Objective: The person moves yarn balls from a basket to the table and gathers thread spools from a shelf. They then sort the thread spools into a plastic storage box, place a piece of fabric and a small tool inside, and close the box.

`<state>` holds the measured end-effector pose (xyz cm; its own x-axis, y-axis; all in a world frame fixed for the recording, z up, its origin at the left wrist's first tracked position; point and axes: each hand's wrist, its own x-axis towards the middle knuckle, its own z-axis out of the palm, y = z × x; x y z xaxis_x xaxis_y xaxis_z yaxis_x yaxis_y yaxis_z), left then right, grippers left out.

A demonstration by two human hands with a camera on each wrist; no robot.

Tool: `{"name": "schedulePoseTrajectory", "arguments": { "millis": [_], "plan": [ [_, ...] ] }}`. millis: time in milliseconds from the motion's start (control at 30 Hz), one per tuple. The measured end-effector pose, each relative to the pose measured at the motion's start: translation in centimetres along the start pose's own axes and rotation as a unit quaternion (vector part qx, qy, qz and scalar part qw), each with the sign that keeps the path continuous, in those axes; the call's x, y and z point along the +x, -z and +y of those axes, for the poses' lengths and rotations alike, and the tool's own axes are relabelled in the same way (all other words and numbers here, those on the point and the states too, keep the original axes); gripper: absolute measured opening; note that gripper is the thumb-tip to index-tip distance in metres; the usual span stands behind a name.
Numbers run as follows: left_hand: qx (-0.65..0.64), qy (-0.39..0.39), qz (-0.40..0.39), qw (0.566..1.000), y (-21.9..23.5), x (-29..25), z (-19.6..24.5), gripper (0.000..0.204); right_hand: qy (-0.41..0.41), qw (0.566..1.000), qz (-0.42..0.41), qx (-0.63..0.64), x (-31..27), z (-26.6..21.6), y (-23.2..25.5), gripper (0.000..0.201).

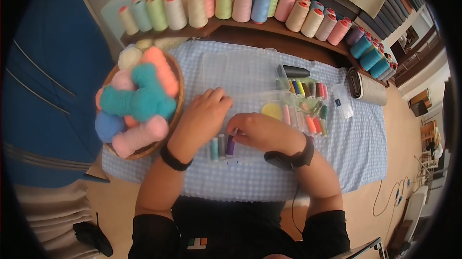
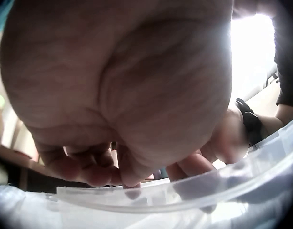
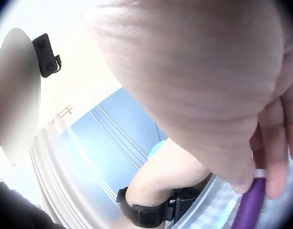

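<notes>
My right hand (image 1: 262,131) pinches the top of a purple thread spool (image 3: 251,202) between thumb and fingers. In the head view the purple spool (image 1: 230,146) stands beside a grey spool (image 1: 222,146) and a teal spool (image 1: 214,148), at the left front of a clear plastic box (image 1: 250,96). My left hand (image 1: 204,112) hangs over the box's left side, palm down with loosely bent fingers. From the left wrist view, the left hand (image 2: 122,95) has its fingertips right at the clear box wall (image 2: 151,202), with nothing visible between them.
A basket (image 1: 180,85) of yarn balls stands left. The box's right compartments hold several coloured spools (image 1: 313,124) and a yellow disc (image 1: 272,110). Large thread cones (image 1: 224,4) line the shelf behind. A small clear case (image 1: 342,102) and rolled fabric (image 1: 368,88) lie right on the checked cloth (image 1: 240,187).
</notes>
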<state>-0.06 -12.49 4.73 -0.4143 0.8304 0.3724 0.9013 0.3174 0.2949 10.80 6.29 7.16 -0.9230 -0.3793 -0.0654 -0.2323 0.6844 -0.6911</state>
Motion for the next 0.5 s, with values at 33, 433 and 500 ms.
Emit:
{"name": "schedulePoseTrajectory", "arguments": {
  "millis": [33,433,500],
  "plan": [
    [-0.003,0.002,0.0,1.0,-0.1,0.0,-0.1,0.017,0.009,1.0,0.003,-0.007,-0.1,0.2,-0.2,0.017],
    [-0.007,0.02,-0.01,1.0,-0.8,0.4,-0.6,0.011,0.032,0.999,0.023,-0.019,-0.1,1.2,-1.7,0.021],
    [-0.002,0.01,-0.011,1.0,-0.9,0.3,-0.7,0.011,0.032,0.998,0.017,-0.043,-0.1,1.2,-1.9,0.023]
  ]
}}
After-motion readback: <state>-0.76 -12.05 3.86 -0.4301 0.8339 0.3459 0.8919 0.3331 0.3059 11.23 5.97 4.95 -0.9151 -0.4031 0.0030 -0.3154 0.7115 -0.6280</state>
